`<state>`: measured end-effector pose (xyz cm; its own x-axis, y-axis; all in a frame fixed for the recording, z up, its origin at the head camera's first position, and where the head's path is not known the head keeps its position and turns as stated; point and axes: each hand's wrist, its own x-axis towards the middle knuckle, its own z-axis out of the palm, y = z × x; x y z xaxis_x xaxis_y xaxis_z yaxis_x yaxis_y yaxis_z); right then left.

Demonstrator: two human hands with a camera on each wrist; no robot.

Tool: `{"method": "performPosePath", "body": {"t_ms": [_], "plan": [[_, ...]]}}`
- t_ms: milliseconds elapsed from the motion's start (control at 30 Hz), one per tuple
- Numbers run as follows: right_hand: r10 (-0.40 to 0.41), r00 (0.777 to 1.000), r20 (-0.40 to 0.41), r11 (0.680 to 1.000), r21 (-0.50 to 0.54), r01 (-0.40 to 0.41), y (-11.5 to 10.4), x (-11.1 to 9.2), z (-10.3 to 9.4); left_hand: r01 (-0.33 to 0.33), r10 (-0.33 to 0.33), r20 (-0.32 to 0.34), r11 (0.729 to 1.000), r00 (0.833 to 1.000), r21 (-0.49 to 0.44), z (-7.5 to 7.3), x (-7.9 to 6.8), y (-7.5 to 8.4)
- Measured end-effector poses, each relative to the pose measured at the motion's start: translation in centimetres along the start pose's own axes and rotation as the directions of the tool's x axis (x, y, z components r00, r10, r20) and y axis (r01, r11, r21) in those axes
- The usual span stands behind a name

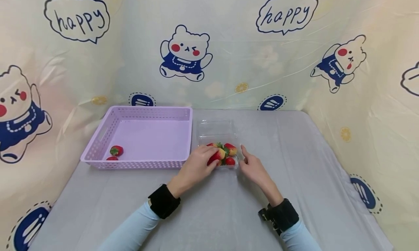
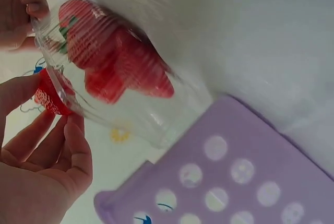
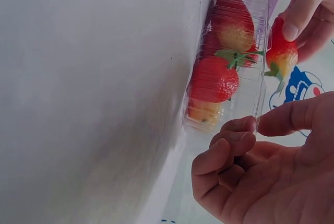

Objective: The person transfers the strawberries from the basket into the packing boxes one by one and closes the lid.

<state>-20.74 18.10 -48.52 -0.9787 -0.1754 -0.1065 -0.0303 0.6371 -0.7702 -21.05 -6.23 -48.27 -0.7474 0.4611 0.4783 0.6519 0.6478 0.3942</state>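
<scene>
A clear plastic box (image 1: 216, 129) stands on the table with its lid folded back and several strawberries (image 3: 213, 79) inside. My left hand (image 1: 195, 165) pinches a strawberry (image 3: 282, 51) between thumb and fingers, right above the box's open top. This strawberry is red with a yellowish part and green leaves. At the box's right end, my right hand (image 1: 254, 168) pinches the rim with its thumb and fingertips, the other fingers curled, as the right wrist view shows. Through the box wall in the left wrist view, red strawberries (image 2: 112, 51) show.
To the left of the box is a purple basket (image 1: 150, 134) with perforated walls. Two strawberries (image 1: 116, 150) lie in its near left corner. A grey cloth covers the table (image 1: 209, 211), and a printed curtain (image 1: 229, 62) hangs behind it and at the sides.
</scene>
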Motion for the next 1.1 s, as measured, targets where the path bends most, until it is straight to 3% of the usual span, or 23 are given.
{"method": "performPosePath", "body": {"t_ms": [767,1100], "plan": [[-0.001,1.0,-0.004,1.0,-0.001,0.001,-0.1,0.2,0.1,-0.011,0.01,0.017,0.998,1.0,0.056,2.1,1.7,0.6],[0.012,1.0,0.007,1.0,0.014,-0.012,-0.1,0.1,0.0,-0.016,0.004,0.061,0.979,0.998,0.201,2.7,2.2,0.7]]}}
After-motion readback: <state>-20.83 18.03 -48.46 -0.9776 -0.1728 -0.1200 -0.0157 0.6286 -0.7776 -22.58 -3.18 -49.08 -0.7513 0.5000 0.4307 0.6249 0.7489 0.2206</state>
